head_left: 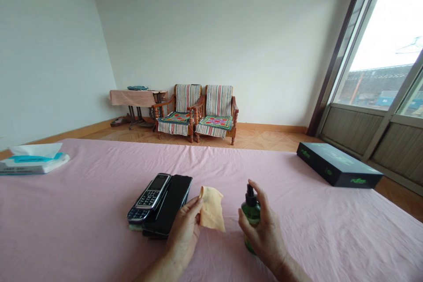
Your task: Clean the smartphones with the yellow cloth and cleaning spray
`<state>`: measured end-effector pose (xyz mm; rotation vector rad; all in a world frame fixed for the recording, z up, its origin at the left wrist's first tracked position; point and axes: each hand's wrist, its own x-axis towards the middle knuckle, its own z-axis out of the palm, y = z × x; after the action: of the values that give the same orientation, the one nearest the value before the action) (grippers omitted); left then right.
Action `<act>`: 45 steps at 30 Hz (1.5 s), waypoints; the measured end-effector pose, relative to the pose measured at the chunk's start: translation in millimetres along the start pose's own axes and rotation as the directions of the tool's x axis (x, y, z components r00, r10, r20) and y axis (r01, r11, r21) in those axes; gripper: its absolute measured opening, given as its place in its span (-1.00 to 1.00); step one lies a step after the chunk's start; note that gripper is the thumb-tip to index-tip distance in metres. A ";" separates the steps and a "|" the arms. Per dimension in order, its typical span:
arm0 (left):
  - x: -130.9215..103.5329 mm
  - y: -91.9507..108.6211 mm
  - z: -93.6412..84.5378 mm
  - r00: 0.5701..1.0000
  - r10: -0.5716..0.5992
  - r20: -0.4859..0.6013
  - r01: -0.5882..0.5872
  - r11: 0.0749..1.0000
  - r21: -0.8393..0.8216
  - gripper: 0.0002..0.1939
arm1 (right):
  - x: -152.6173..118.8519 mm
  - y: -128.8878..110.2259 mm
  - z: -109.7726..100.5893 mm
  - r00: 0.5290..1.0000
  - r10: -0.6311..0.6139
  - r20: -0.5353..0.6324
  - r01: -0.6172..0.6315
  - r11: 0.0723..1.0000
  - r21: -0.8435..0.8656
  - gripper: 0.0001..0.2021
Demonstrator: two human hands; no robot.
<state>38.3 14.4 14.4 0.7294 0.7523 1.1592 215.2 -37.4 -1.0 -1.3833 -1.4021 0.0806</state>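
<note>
My left hand (185, 225) pinches a small yellow cloth (212, 208) by its left edge, and the rest of the cloth spreads out to the right. A dark green spray bottle (250, 212) with a black pump top is in my right hand (264, 229). My index finger reaches up beside the pump, and my thumb lies across the front of the bottle; the other fingers are mostly hidden. Just left of my left hand are a keypad phone (153, 191) and a black smartphone (171, 205), with more phones stacked beneath them.
A pink sheet (99, 229) covers the surface before me. A tissue pack (36, 163) lies at the far left, and a black box (339, 165) with green marks is at the right. Beyond are two wooden chairs (216, 105), a covered sewing table (132, 97) and a glazed door (373, 70).
</note>
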 end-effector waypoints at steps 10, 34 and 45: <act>-0.7 0.6 0.7 1.000 0.007 -0.007 -0.007 1.000 0.000 -0.62 | 0.8 -2.0 -1.1 0.999 0.042 0.016 -0.043 0.998 0.054 -0.47; 0.0 -19.5 -10.4 0.990 0.040 0.136 -0.052 0.995 0.081 -0.59 | 98.4 11.8 50.3 0.999 0.031 -0.035 -0.028 0.996 0.089 -0.24; 6.7 -27.3 -21.0 0.990 0.044 0.137 -0.055 0.995 0.078 -0.64 | 153.1 69.6 143.8 0.996 0.044 -0.075 -0.035 0.992 0.121 -0.29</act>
<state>36.6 16.8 -20.5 0.8901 0.6735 1.1165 206.0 183.4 -10.3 -1.3015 -1.2852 0.1341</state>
